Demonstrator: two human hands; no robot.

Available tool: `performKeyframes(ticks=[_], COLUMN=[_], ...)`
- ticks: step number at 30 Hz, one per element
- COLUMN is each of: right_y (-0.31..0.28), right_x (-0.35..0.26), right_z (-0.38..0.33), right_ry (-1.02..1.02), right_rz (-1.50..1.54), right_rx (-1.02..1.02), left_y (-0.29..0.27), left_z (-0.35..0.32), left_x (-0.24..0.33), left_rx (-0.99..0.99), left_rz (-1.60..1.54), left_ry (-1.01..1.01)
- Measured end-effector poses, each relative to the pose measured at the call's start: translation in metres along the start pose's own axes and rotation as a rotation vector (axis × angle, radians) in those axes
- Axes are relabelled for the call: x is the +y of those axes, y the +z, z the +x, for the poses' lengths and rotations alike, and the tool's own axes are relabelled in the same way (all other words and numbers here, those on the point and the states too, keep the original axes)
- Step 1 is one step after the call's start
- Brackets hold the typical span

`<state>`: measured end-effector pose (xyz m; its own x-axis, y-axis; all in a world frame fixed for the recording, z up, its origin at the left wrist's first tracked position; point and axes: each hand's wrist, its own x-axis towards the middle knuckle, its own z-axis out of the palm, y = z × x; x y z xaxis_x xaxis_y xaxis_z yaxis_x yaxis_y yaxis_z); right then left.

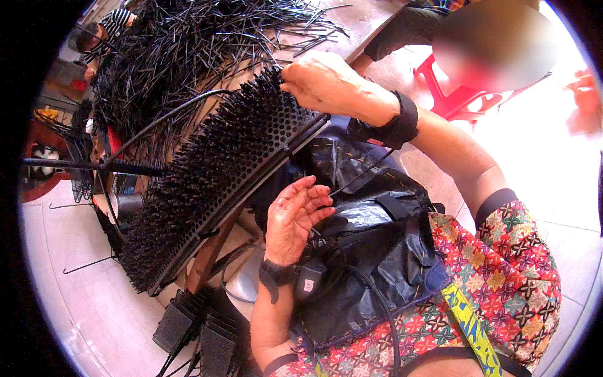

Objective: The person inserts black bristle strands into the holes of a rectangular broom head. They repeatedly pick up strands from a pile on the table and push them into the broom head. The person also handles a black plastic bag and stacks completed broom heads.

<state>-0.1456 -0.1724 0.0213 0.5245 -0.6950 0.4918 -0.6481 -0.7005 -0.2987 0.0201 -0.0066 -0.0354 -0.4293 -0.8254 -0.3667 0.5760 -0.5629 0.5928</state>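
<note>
Perforated black panel [207, 179] slanted before me, beside strip pile [179, 53]; may tip if I press its far end | my right hand [326, 88] there, fingertips bunched, can't tell if clamped | left hand [294, 220] half-curled, fingers slightly apart | thin cord [363, 173]: might snag if I reach

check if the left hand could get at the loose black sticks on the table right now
Probably not directly: the perforated black panel, packed with bristly black pieces, lies between the left hand and the loose black sticks. The hand would likely have to go over or around it.
</note>
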Motion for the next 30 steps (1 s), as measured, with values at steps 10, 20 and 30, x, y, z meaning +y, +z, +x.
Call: performKeyframes(ticks=[10, 20, 30], right_y=[0.003, -0.005, -0.007], right_x=[0.001, -0.004, 0.01], right_z=[-0.002, -0.02, -0.031], right_ry=[-0.141, -0.077, 0.097], right_rz=[0.062, -0.013, 0.031], right_rx=[-0.013, -0.078, 0.016], left_y=[0.015, 0.007, 0.032], left_z=[-0.006, -0.006, -0.016], left_x=[0.012, 0.013, 0.056], left_rx=[0.047, 0.039, 0.041], left_rz=[-0.007, 0.013, 0.188], left_ry=[0.087, 0.108, 0.307])
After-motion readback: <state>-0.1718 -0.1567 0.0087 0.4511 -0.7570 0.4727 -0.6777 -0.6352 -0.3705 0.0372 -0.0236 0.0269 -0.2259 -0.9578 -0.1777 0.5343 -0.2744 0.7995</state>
